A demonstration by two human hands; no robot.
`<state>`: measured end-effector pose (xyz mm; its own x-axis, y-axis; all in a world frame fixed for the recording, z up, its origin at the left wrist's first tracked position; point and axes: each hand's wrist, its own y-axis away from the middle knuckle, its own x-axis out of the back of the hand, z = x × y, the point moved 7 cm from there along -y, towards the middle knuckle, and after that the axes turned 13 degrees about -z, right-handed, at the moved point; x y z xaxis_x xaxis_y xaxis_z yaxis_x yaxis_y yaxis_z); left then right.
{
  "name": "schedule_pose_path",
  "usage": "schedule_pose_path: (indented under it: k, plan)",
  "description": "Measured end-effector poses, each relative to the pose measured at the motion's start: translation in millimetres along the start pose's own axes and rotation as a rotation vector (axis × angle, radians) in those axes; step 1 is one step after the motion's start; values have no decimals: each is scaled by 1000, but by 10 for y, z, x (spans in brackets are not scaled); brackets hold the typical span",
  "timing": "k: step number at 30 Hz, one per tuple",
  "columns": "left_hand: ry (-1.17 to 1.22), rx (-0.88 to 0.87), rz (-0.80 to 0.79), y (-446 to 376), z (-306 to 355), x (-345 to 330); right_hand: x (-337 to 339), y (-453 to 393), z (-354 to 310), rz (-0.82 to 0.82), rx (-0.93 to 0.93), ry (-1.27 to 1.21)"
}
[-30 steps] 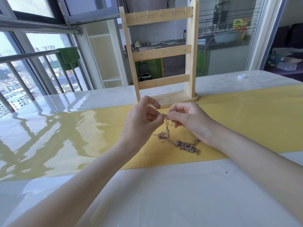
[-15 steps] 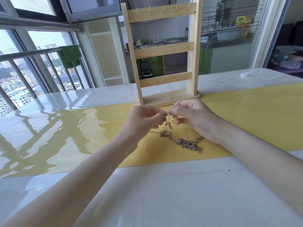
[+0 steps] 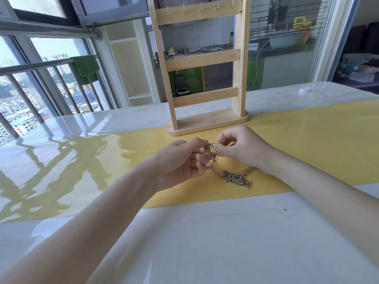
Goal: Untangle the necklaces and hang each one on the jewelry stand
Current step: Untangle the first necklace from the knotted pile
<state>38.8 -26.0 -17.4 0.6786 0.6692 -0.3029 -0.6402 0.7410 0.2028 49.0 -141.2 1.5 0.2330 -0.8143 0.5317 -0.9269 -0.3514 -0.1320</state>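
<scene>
Over yellow runner (image 3: 307, 144), left hand (image 3: 180, 160) and right hand (image 3: 242, 148) each pinch top of necklaces (image 3: 231, 175), fingertips close, likely to tease strands apart; clump trails on runner; stand (image 3: 205, 121) just beyond, hooks bare

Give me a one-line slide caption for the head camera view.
Both hands, left hand and right hand, pinch tangled necklaces before an empty wooden jewelry stand.

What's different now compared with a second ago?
Little. Both hands, left hand and right hand, keep pinching the tangled necklaces, shifting their grip slightly and drawing strands apart. The clump stays on the yellow mat; the jewelry stand stays bare.
</scene>
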Motion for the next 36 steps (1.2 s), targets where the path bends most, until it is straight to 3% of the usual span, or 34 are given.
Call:
schedule_pose_path:
  k: [7, 12, 15, 21, 29, 36]
  plan:
    - [-220, 16, 19, 8, 7, 44, -8, 0, -20, 57, 49, 45]
    - [-258, -87, 188, 6, 76, 199, 46, 8, 41, 53, 69, -626]
    - [-204, -157, 282, 17, 92, 260, -57, -10, 51, -29, 36, -750]
    - [47, -276, 331, 22, 129, 273, -112, -35, 61, -57, 14, -744]
    - [-84, -313, 357, 8, 134, 267, -109, -41, 42, -12, 10, -882]
    - [-15, -371, 349, 38, 173, 218, -130, -37, 29, -41, -15, -821]
